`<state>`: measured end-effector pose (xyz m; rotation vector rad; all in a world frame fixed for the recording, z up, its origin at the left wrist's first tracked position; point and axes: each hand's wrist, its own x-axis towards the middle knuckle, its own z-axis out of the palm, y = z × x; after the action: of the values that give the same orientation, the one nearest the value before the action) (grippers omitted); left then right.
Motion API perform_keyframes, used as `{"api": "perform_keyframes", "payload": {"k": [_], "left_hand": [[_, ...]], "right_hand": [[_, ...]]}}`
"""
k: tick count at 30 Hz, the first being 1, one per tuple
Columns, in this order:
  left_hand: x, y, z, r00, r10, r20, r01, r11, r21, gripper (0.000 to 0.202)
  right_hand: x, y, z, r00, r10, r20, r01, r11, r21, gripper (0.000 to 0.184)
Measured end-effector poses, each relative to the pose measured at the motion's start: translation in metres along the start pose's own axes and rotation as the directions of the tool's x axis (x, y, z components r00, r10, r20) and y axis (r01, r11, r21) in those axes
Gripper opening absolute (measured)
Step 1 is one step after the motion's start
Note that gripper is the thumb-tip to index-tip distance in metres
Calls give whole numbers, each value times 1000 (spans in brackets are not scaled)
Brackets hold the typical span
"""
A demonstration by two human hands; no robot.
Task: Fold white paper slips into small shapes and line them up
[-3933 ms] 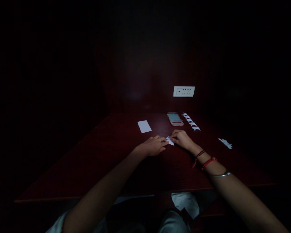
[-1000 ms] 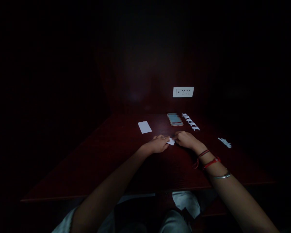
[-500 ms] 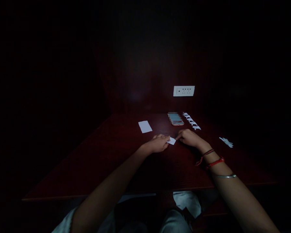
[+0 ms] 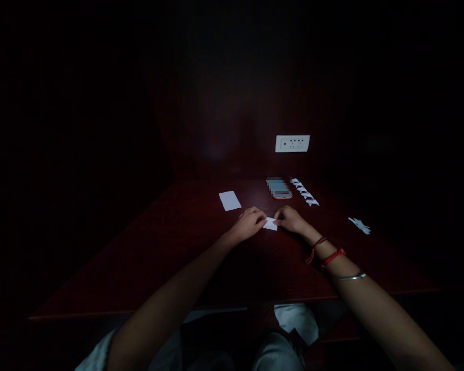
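The piece of white paper (image 4: 270, 223) that the person handles lies between the two hands, at or just above the dark red tabletop (image 4: 150, 263), nearer its far side than its front edge. It is small, plain and pale, roughly four-sided and wider than it is deep in this view, with a fairly straight lower edge and a distinct lower right corner. Its face looks smooth and evenly lit; fingers cover both ends, and it is too small to tell how many layers it has. The left hand (image 4: 250, 223) pinches the left end with thumb and fingertips, and the right hand (image 4: 292, 220) pinches the right end likewise, its thumb overlapping the paper. Beyond the left hand lies a larger blank paper rectangle (image 4: 230, 201), slightly askew and apart from the held piece. Past the right hand are a smartphone (image 4: 281, 192), its screen partly pixelated, and beside it a slanting row of folded white paper pieces (image 4: 304, 192) with zigzag edges. Farther right rests a loose bunch of narrow pale strips (image 4: 359, 225). A white socket plate (image 4: 293, 144) is set in the dark wall behind.
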<state>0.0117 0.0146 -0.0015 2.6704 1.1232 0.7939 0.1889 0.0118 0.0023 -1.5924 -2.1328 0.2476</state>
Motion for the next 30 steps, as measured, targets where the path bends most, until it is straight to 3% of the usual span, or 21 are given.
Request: {"api": "perform_keyframes", "payload": {"k": [3, 7, 14, 21, 30], "left_hand": [[2, 0, -1, 996, -65, -55, 64, 998, -29, 17], [4, 4, -6, 992, -61, -112, 52, 996, -74, 10], [5, 10, -11, 972, -25, -232, 1, 995, -104, 7], [2, 15, -17, 972, 32, -234, -55, 994, -90, 10], [1, 23, -29, 973, 92, -211, -110, 991, -73, 9]], "right_hand": [[-1, -4, -1, 1000, 7, 22, -9, 996, 88, 8], [-3, -10, -5, 999, -36, 11, 33, 981, 190, 6], [-9, -22, -13, 946, -270, -178, 305, 929, 211, 12], [-12, -30, -17, 924, -315, -216, 355, 917, 183, 11], [-12, -35, -22, 933, -320, -166, 354, 901, 250, 7]]}}
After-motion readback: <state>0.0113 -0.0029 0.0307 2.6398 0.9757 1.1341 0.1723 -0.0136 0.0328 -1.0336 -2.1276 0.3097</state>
